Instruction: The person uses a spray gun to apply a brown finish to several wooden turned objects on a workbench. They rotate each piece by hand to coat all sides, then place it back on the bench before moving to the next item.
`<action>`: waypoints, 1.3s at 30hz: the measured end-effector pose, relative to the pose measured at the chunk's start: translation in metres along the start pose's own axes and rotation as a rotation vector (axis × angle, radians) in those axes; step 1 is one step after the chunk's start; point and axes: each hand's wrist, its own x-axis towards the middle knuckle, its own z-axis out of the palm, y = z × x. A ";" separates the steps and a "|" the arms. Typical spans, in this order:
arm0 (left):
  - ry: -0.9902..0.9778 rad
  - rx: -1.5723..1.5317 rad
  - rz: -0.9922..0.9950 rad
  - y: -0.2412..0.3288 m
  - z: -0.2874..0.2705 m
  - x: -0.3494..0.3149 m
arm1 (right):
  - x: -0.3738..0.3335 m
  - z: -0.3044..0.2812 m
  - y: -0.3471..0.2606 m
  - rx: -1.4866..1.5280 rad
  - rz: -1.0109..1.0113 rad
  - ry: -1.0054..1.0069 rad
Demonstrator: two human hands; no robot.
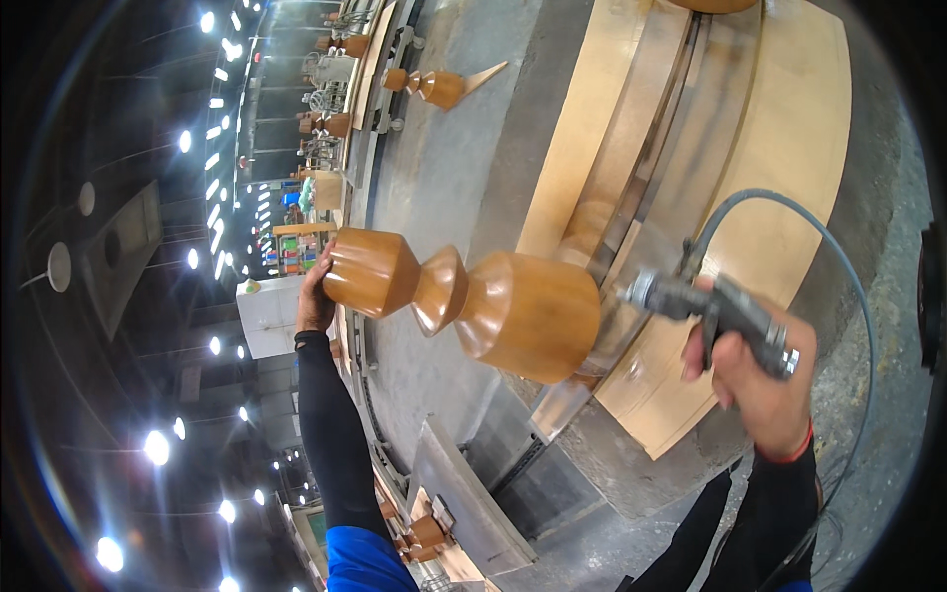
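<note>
A large turned wooden piece (464, 296), brown and glossy with a narrow waist between two bulging parts, lies sideways across the middle of the view. My left hand (316, 291) grips its narrow left end. My right hand (764, 380) is closed on a grey metal air gun (705, 306), whose nozzle points left toward the piece's wide end. A grey hose (838, 257) loops from the gun up and round to the right.
A pale wooden platform (789, 148) with a metal rail (641, 187) lies behind the piece. A similar turned piece (434, 87) sits farther along the grey conveyor (444, 187), with more beyond it. Ceiling lights fill the left side.
</note>
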 end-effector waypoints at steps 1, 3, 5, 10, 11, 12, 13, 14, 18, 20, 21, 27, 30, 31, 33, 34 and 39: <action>-0.010 -0.014 -0.007 0.001 0.001 -0.001 | 0.008 0.000 0.001 -0.021 -0.024 0.022; -0.001 0.019 0.001 0.003 0.004 -0.003 | 0.019 0.001 0.006 -0.016 -0.045 0.068; -0.026 0.015 -0.004 0.005 0.007 -0.003 | 0.013 0.001 0.010 -0.090 -0.056 0.071; 0.059 0.248 0.019 0.019 0.018 0.004 | -0.029 0.000 0.013 -0.379 -0.407 -0.175; 0.099 0.380 0.022 0.026 0.021 0.008 | -0.036 -0.002 0.010 -0.383 -0.398 -0.255; 0.125 0.606 0.139 0.029 0.028 0.014 | -0.044 -0.004 0.006 -0.380 -0.381 -0.325; 0.159 0.502 0.042 0.037 0.033 0.018 | -0.049 -0.006 0.002 -0.369 -0.363 -0.388; 0.239 0.449 -0.102 0.045 0.038 0.021 | -0.054 -0.010 -0.003 -0.404 -0.335 -0.404; 0.324 0.622 -0.248 0.067 0.056 0.046 | -0.059 -0.019 -0.008 -0.463 -0.387 -0.219; 0.207 0.359 -0.251 0.065 0.059 0.051 | -0.058 -0.019 -0.003 -0.452 -0.373 0.045; 0.208 0.337 -0.255 0.063 0.058 0.054 | -0.058 -0.016 0.002 -0.455 -0.387 0.069; 0.237 0.405 -0.390 0.061 0.046 0.094 | -0.059 0.010 0.016 -0.453 -0.570 -0.340; 0.311 0.363 -0.408 0.056 0.045 0.103 | -0.067 0.019 0.014 -0.450 -0.479 -0.444; 0.357 0.343 -0.443 0.055 0.044 0.105 | -0.069 0.017 0.013 -0.448 -0.498 -0.382; 0.415 0.278 -0.403 0.051 0.042 0.106 | -0.068 0.008 0.010 -0.442 -0.536 -0.260; 0.445 0.284 -0.405 0.050 0.040 0.107 | -0.066 0.003 0.009 -0.453 -0.550 -0.202; 0.460 0.303 -0.388 0.044 0.023 0.124 | -0.056 0.005 0.021 -0.481 -0.626 -0.212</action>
